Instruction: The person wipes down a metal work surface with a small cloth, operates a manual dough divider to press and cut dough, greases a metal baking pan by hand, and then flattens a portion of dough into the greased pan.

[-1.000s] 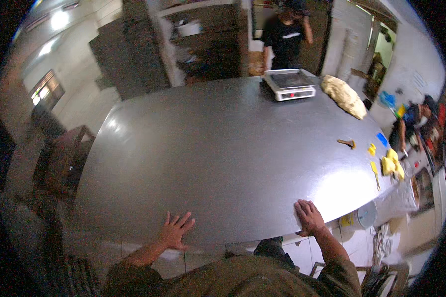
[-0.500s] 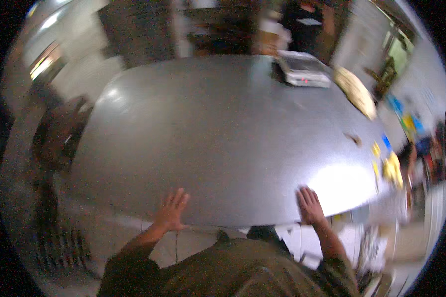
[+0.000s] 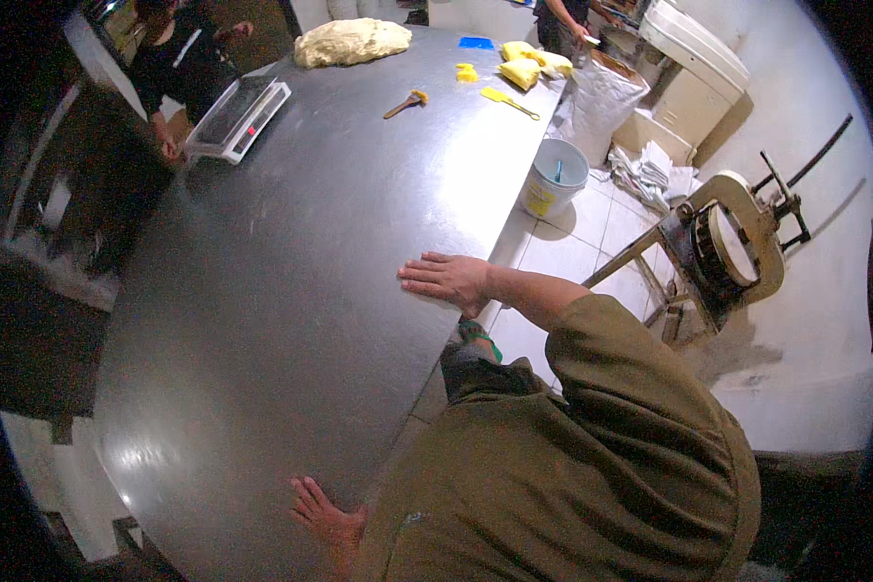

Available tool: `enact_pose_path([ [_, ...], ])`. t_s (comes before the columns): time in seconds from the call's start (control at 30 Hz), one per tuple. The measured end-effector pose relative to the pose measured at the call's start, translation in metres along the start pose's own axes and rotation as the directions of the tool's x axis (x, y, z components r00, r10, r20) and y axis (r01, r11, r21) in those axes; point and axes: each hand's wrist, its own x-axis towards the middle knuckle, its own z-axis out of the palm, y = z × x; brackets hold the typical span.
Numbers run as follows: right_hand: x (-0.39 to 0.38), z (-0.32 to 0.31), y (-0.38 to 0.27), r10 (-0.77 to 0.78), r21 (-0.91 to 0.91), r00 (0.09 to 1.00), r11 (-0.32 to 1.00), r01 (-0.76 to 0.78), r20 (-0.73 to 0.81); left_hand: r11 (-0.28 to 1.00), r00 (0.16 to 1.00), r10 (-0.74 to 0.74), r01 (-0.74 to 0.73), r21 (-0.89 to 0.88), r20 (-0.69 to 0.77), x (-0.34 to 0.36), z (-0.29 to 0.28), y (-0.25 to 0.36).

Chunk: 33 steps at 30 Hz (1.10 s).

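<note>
My right hand (image 3: 446,278) lies flat on the grey metal table (image 3: 291,281) by its right edge, fingers together and pointing left. Lower down, my left hand (image 3: 325,514) rests on the same table near its edge with the fingers spread. Neither hand holds anything. Farther along the tabletop lie a brush (image 3: 405,104) with a wooden handle and a yellow spatula (image 3: 510,103). Beyond them are a large lump of dough (image 3: 352,42), a yellow piece (image 3: 467,73), several yellow packets (image 3: 522,71) and a flat blue thing (image 3: 475,43).
A white scale (image 3: 238,118) stands at the table's far left, beside a person in black (image 3: 179,68). Right of the table are a white bucket (image 3: 556,177), a large white sack (image 3: 601,92) and a hand-cranked machine (image 3: 727,242). Another person (image 3: 561,21) stands at the back.
The view has swung to the right, bringing the bucket, sack and machine into clear sight. Both hands still rest flat on the table.
</note>
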Motion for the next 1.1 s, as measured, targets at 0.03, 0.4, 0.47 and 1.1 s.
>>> enact_pose_path([
  [0.03,0.004,0.000,0.001,-0.020,0.017,1.000,1.000,0.020,-0.024,1.000,0.997,0.020,-0.018,0.024,-0.077,-0.001,0.014,-0.007],
  [0.4,0.007,-0.005,0.006,-0.032,-0.041,0.999,0.999,0.031,-0.021,0.987,0.987,0.160,-0.159,0.009,-0.018,0.008,0.026,-0.025],
  [0.47,0.004,0.001,0.009,-0.013,-0.085,1.000,0.996,0.012,-0.014,0.980,0.980,0.197,-0.198,-0.011,-0.028,0.003,0.012,-0.016],
  [1.1,0.011,-0.017,-0.002,0.017,-0.230,1.000,0.973,-0.011,0.026,0.965,0.979,0.205,-0.201,-0.171,0.002,0.003,0.002,-0.019],
])
